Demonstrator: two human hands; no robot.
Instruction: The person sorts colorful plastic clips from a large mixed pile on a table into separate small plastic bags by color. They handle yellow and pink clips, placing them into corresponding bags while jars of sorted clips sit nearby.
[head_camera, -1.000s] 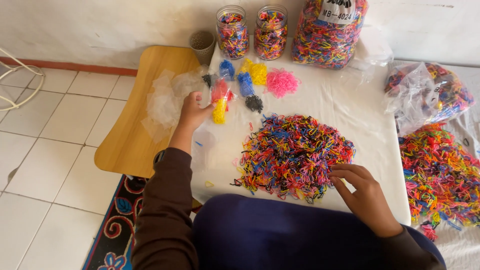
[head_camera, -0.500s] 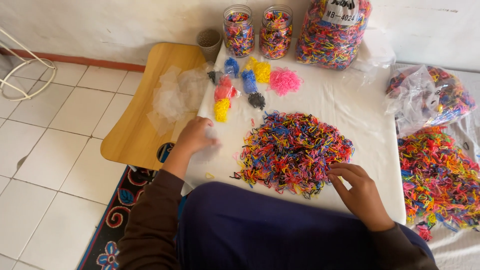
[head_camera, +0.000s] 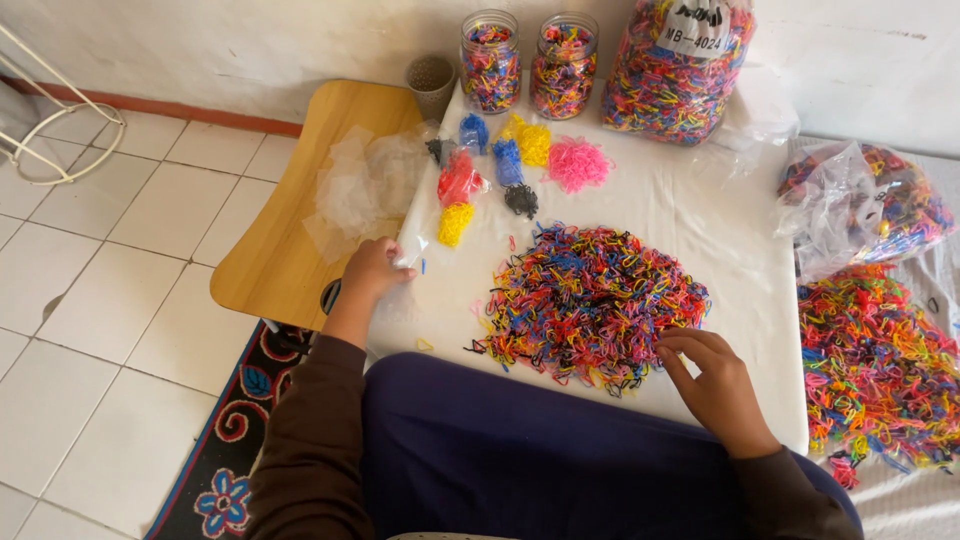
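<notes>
A heap of small multicoloured elastic bands (head_camera: 592, 300) lies in the middle of a white-covered table (head_camera: 700, 215), directly in front of the person. The right hand (head_camera: 718, 385) rests at the heap's 4 o'clock edge, fingers curled with the tips touching the outermost bands; whether a band is actually pinched between them cannot be told. The left hand (head_camera: 372, 268) sits at the heap's 9 o'clock, well apart from it at the table's left edge, closed in a pinch on a small clear plastic bag (head_camera: 410, 250).

At 11 o'clock from the heap lie small sorted bundles of bands: a red one (head_camera: 459, 181) with a yellow one (head_camera: 454, 223) just below it, two blue ones (head_camera: 508, 162), a black one (head_camera: 521, 200), a second yellow one (head_camera: 533, 143) and a pink one (head_camera: 577, 164). At 12 o'clock, against the wall, stand two clear jars (head_camera: 527, 62) filled with mixed bands, a large clear sack (head_camera: 672, 68) of bands to their right, and a small grey cup (head_camera: 431, 82) to their left.

At 3 o'clock, off the table's right edge, a second spread of mixed bands (head_camera: 872, 365) lies loose, with a half-open clear bag of bands (head_camera: 862, 205) above it. At 10 o'clock a wooden lap tray (head_camera: 275, 255) adjoins the table and carries a pile of empty clear bags (head_camera: 362, 190). A patterned rug (head_camera: 235, 430) lies on the tiled floor at 8 o'clock.
</notes>
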